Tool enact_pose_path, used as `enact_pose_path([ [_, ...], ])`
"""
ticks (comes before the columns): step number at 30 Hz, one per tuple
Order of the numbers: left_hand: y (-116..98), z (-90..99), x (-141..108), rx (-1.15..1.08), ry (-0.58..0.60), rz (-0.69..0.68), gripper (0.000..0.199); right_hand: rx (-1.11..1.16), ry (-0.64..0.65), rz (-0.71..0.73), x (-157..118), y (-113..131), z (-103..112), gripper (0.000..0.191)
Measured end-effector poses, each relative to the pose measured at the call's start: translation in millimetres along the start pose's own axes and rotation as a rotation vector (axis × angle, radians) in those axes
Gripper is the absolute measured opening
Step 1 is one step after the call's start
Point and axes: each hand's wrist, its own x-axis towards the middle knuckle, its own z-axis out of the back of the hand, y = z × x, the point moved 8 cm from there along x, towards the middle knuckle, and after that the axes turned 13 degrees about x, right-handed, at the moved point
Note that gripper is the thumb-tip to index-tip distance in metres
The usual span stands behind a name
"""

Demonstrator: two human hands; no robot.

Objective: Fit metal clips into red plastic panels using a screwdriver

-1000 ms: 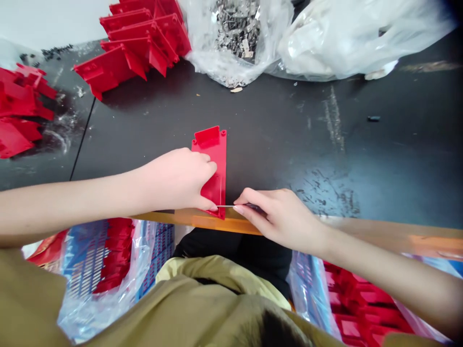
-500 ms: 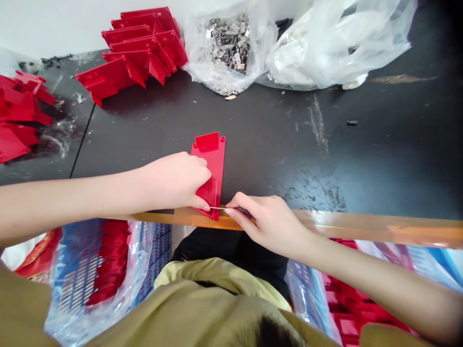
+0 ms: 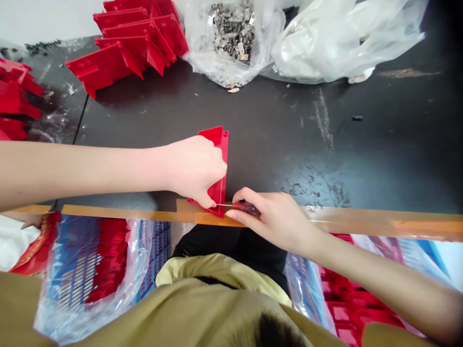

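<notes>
Since the earlier frame, my left hand (image 3: 197,168) has slid rightward across the long, flat red plastic plate (image 3: 218,192), covering more of it, and more of the screwdriver's dark red handle (image 3: 246,208) now shows in my right hand (image 3: 280,219). The plate sits at the near edge of the black surface (image 3: 275,144), its near end over the brown-orange tape strip (image 3: 347,217); whether it lies quite flat I cannot tell. My left hand grasps it from above, fingers curled out of sight, thumb down near its near end. My right hand pinches the handle between thumb and forefinger, and the thin metal shaft (image 3: 224,205) crosses the plate's right edge, ending just beside my left thumb; I cannot tell whether the tip touches anything.

I judge the plate light and fairly stiff, its smooth face perhaps a little slippery, so a firm spread hold across the flat middle suits it. The upright flap (image 3: 213,133) at the far end looks thinner and likelier to snap, so I would take hold by the long edges, keeping my thumb clear of the shaft.
</notes>
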Motion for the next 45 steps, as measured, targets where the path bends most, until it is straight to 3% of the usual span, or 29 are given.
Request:
enact_pose_path([
  [10,8,-6.4,8,-0.076,0.036,0.013,0.044,-0.110,-0.054,-0.062,0,0,-1,0.036],
  [32,19,-16.3,23,-0.172,0.069,-0.055,0.044,0.007,0.341,-0.296,21,-5,-5,0.037],
  [35,29,-18.7,20,-0.317,0.039,-0.071,0.028,0.046,0.293,-0.271,20,-8,-1,0.038],
  [37,34,-21.2,14,-0.432,0.043,-0.079,0.021,0.190,0.253,-0.251,15,-9,4,0.041],
  [41,37,-25.6,-5,-0.528,0.036,-0.051,0.030,0.592,0.173,-0.331,0,-15,14,0.037],
  [45,34,-29.9,-20,-0.627,-0.051,0.043,0.039,0.565,0.079,-0.257,-5,-13,21,0.022],
])
